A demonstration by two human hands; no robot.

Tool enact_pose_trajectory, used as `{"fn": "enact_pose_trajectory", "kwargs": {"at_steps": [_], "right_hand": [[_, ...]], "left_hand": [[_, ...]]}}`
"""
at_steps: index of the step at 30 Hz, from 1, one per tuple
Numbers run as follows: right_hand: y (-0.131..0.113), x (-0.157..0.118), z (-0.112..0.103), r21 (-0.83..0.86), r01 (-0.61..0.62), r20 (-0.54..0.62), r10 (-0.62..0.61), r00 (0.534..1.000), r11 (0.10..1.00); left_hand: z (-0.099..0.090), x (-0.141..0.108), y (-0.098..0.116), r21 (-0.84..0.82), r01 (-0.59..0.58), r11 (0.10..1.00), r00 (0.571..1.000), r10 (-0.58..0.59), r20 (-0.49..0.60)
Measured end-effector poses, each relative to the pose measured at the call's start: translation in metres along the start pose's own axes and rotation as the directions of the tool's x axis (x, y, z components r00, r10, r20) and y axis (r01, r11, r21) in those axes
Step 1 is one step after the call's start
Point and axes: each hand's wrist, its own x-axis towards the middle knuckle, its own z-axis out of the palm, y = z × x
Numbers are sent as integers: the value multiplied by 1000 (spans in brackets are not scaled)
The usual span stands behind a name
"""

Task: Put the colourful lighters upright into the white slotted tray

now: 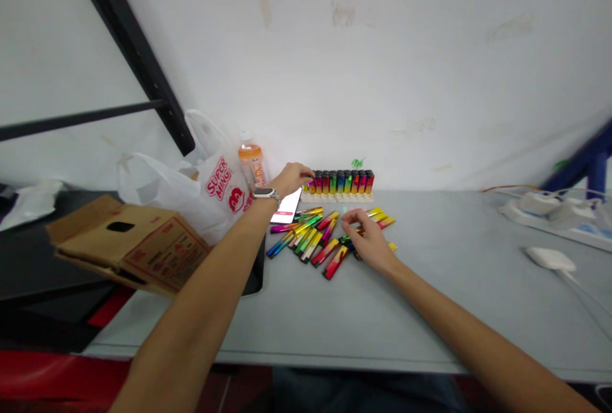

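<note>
Along the back of the table a row of shiny multicoloured lighters [341,182] stands upright in a white rack [337,197], black tops up. My left hand [290,178] reaches to the rack's left end, its fingers pinched on the top of the leftmost lighter [308,185]. In front of the rack, more lighters [306,238] lie loose in a pile. Over the right side of that pile is my right hand [369,239], fingers curled and thumb a little apart from them, with no lighter seen between the tips. Lighters underneath it are partly hidden.
To the left are an open cardboard box [157,244], a white plastic bag [210,190], an orange-labelled bottle [252,161] and a lit phone [287,209] on a dark tablet-like slab [257,269]. At the right lie a power strip [559,218] and a white charger [551,259].
</note>
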Motion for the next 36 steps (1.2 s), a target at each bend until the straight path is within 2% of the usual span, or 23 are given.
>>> {"fn": "enact_pose_trajectory", "kwargs": {"at_steps": [7, 15, 21, 25, 31, 36], "right_hand": [[-1, 4, -4, -39, 30, -10, -30, 999, 999], [-4, 12, -7, -110, 59, 9, -58, 998, 992], [2, 32, -15, -236, 125, 114, -100, 988, 964], [7, 50, -17, -276, 162, 162, -120, 980, 948], [13, 70, -14, -320, 218, 226, -149, 963, 922], [15, 77, -9, -349, 324, 298, -224, 928, 879]], "left_hand": [[-1, 11, -8, 38, -53, 998, 998, 52, 29], [3, 9, -12, 12, -56, 998, 998, 56, 0], [8, 8, -18, -3, -69, 998, 997, 69, -19], [13, 7, -19, -71, -43, 997, 998, 40, -48], [18, 4, -23, -178, -13, 984, 996, -2, -85], [19, -1, -25, -224, -14, 975, 992, -15, -129]]}}
